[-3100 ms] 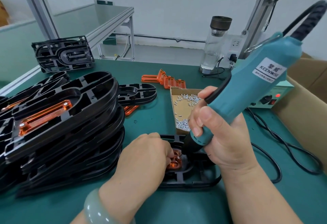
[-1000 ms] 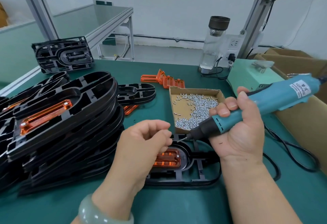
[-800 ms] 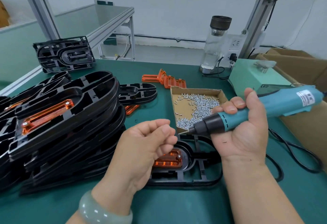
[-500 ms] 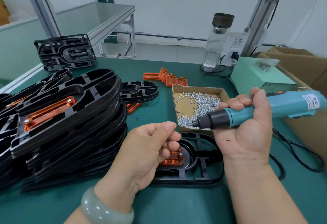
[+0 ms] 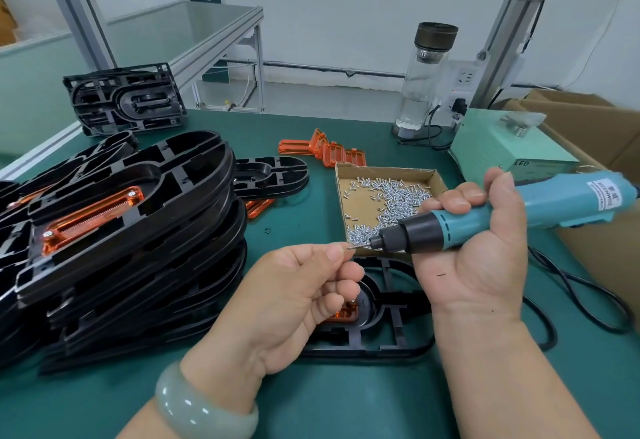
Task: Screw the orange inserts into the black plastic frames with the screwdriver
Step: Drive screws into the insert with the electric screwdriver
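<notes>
The right hand (image 5: 481, 251) grips the teal screwdriver (image 5: 519, 211) round its barrel and holds it level above the bench. Its bit (image 5: 358, 246) points left into the left hand (image 5: 294, 300), whose thumb and forefinger pinch the bit's tip (whether a screw sits between them is too small to tell). Under both hands a black frame (image 5: 381, 347) lies flat on the green table (image 5: 346, 407), with an orange insert (image 5: 346, 315) seated in it, half hidden by the left fingers. A leaning stack of frames (image 5: 145, 241) crowds its left edge, the screw box (image 5: 384, 171) sits just beyond its far edge, and a black cable (image 5: 585, 295) loops to the right.
</notes>
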